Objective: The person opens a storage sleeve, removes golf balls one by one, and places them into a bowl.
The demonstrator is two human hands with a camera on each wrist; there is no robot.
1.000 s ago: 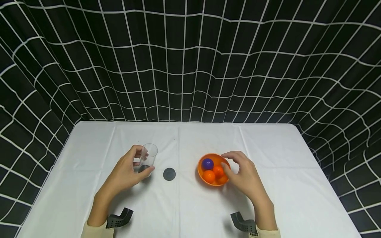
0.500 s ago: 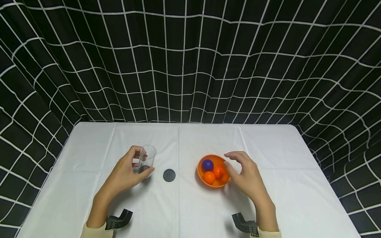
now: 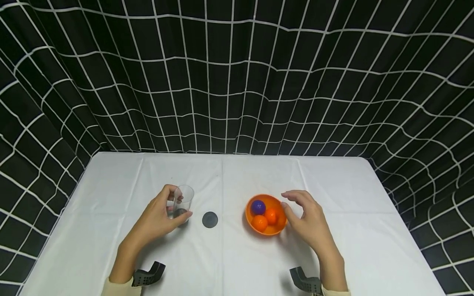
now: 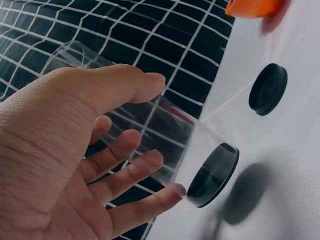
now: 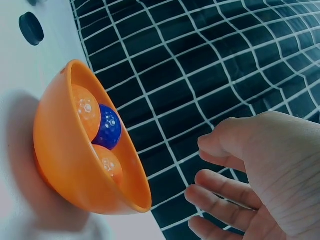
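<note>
My left hand (image 3: 157,218) grips a clear plastic cylinder (image 4: 172,132) between thumb and fingers. It has an open top and a black cap (image 4: 214,175) at its bottom, with a shadow on the cloth beside that end in the left wrist view. An orange bowl (image 3: 273,200) stands on the right with a purple ball (image 3: 258,207) and two orange balls (image 3: 259,223) inside. Just right of its rim is my right hand (image 3: 310,220), fingers loosely bent, nothing held; the right wrist view shows a gap between its fingertips and the bowl (image 5: 62,145).
A loose black round cap (image 3: 210,220) lies on the white cloth-covered table (image 3: 237,263) between cylinder and bowl. A dark curtain with a white grid (image 3: 229,78) rises behind the table and along both sides.
My right hand has drawn off to the right, its thumb moving from over the bowl to outside the rim. The left hand keeps its grip on the cylinder, which has shifted slightly.
</note>
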